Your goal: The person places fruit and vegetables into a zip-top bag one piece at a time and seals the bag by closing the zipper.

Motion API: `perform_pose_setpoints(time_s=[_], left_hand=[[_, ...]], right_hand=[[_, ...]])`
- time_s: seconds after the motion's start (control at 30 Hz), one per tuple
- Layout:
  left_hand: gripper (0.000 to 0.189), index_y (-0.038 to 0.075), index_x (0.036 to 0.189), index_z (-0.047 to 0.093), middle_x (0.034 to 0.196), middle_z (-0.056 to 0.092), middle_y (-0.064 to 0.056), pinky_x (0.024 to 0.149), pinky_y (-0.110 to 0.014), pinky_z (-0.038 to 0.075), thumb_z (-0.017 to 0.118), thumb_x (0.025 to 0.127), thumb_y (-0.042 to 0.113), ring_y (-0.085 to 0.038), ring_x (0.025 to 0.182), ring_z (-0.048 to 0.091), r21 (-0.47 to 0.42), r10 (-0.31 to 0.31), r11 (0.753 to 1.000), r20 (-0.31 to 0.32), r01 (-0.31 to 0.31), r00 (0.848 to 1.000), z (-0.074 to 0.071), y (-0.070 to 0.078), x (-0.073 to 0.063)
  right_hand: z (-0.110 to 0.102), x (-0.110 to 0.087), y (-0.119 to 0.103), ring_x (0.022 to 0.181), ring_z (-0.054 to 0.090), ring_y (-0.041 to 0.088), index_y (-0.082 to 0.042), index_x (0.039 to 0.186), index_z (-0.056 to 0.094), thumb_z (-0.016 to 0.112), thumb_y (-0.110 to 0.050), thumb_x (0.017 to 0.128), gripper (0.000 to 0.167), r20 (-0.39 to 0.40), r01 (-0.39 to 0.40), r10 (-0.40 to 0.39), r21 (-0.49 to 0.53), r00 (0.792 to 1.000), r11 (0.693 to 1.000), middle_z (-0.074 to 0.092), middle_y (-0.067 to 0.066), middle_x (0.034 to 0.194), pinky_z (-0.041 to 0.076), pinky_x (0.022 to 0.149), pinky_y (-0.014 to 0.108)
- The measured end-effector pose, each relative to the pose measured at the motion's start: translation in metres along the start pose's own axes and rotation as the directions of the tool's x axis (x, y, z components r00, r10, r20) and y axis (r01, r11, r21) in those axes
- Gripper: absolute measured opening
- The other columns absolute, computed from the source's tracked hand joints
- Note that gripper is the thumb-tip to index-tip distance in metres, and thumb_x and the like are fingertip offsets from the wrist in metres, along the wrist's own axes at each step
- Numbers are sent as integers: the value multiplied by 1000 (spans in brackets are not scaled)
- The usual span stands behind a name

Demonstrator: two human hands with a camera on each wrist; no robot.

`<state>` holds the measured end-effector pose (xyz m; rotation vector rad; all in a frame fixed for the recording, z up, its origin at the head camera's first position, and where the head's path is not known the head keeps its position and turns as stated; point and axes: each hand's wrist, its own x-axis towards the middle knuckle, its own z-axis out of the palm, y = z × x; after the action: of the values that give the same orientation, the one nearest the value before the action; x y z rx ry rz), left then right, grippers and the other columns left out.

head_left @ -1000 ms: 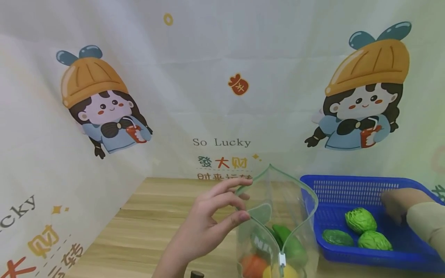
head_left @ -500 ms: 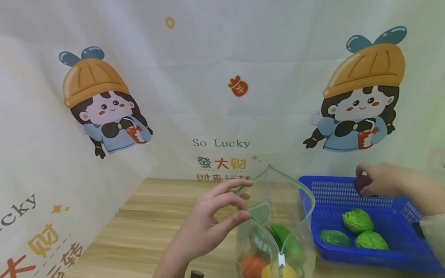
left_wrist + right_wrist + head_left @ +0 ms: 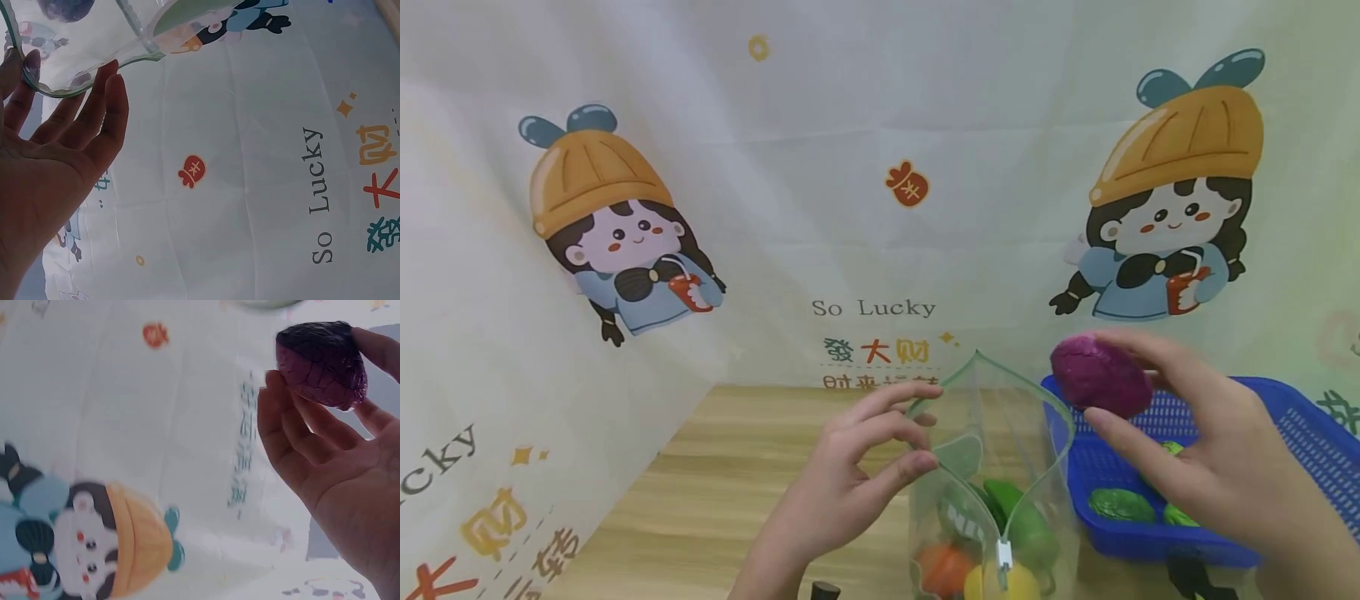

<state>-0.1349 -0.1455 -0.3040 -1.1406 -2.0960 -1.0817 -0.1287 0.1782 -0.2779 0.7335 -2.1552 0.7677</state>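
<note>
My left hand (image 3: 850, 479) pinches the green-edged rim of a clear zip bag (image 3: 1051, 467) between thumb and fingers, and the bag's mouth gapes wide. Inside the bag lie an orange-red piece (image 3: 946, 570), a yellow piece (image 3: 1000, 583) and green produce (image 3: 1030, 533). To the right of the mouth, my right hand (image 3: 1213, 458) holds a purple cabbage (image 3: 1101, 375), small and wrinkled, between thumb and fingers. The right wrist view shows the cabbage (image 3: 322, 365) at my fingertips. In the left wrist view, the left fingers (image 3: 112, 112) curl at the bag's rim.
A blue plastic basket (image 3: 1157, 543) stands to the right of the bag, partly hidden by my right hand. It holds green cabbages, one of them a darker green (image 3: 1122, 505). A black-topped object (image 3: 825, 591) shows at the bottom edge. Printed cloth (image 3: 820, 208) hangs behind the wooden table (image 3: 722, 483).
My right hand has come up out of the basket with the purple cabbage and moved left beside the bag's mouth. The left hand has stayed on the rim.
</note>
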Motion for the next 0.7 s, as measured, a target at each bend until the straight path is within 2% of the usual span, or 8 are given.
perform_pose_setpoints(time_s=[0.03, 0.1, 0.17, 0.33, 0.47, 0.5, 0.6, 0.7], left_hand=[[11, 16, 91, 69, 144, 67, -8, 99, -38, 63, 77, 97, 10, -19, 113, 75, 5, 2, 1000, -3, -2, 1000, 0, 0, 0], [12, 16, 90, 69, 144, 66, -8, 99, -37, 63, 77, 97, 9, -19, 114, 75, 8, -2, 1000, -6, 2, 1000, -1, 0, -1], [11, 16, 91, 69, 144, 67, -8, 99, -37, 63, 77, 97, 9, -19, 113, 76, 12, 12, 1000, -6, -11, 1000, -1, 0, 0], [10, 15, 92, 69, 144, 67, -9, 96, -35, 64, 75, 98, 11, -21, 113, 76, 11, 36, 999, 1, -36, 999, -1, 1, 0], [9, 14, 93, 69, 143, 67, -10, 93, -33, 64, 74, 99, 11, -23, 112, 76, 10, 54, 999, -1, -54, 999, -1, 1, 1], [8, 14, 93, 69, 143, 67, -10, 93, -33, 65, 74, 99, 12, -23, 112, 76, 12, 59, 998, -3, -59, 998, -1, 1, 1], [8, 14, 93, 69, 143, 67, -10, 92, -32, 65, 73, 100, 14, -23, 111, 76, 18, 71, 997, -7, -70, 997, 0, 0, 1], [9, 14, 93, 69, 142, 67, -10, 91, -32, 65, 73, 101, 15, -23, 110, 77, 26, 81, 996, -15, -81, 997, 0, 0, 0]], right_hand=[[3, 1, -4, 116, 67, -2, -25, 154, 55, 94, -6, 78, 87, -14, 40, -39, 35, 999, 999, 71, 3, 138, 43, 96, -3], [8, 2, -12, 121, 62, -11, -25, 151, 57, 95, -2, 75, 88, -12, 81, -80, 94, 997, 992, 70, -1, 141, 46, 99, 0], [13, 2, -17, 123, 63, -10, -26, 149, 58, 96, -4, 74, 87, 11, 81, -83, 129, 997, 988, 69, -4, 141, 48, 98, 2], [25, 3, -20, 117, 76, 11, -30, 147, 58, 96, -12, 78, 80, 94, 52, -69, 179, 993, 983, 72, -5, 135, 55, 92, 7], [35, 2, -17, 113, 78, 19, -30, 143, 59, 91, -23, 86, 66, 175, 65, -88, 132, 981, 989, 75, -7, 131, 65, 90, 27], [37, 2, -16, 118, 76, 22, -30, 144, 59, 88, -26, 89, 61, 206, 62, -88, 129, 975, 990, 75, -7, 133, 66, 92, 37], [44, 0, -13, 134, 67, 32, -29, 147, 58, 77, -32, 99, 52, 302, 53, -90, 128, 949, 990, 75, -11, 131, 61, 97, 63], [49, 0, -9, 139, 63, 34, -30, 149, 59, 66, -31, 106, 43, 369, 57, -102, 132, 924, 990, 76, -18, 127, 51, 102, 76]])
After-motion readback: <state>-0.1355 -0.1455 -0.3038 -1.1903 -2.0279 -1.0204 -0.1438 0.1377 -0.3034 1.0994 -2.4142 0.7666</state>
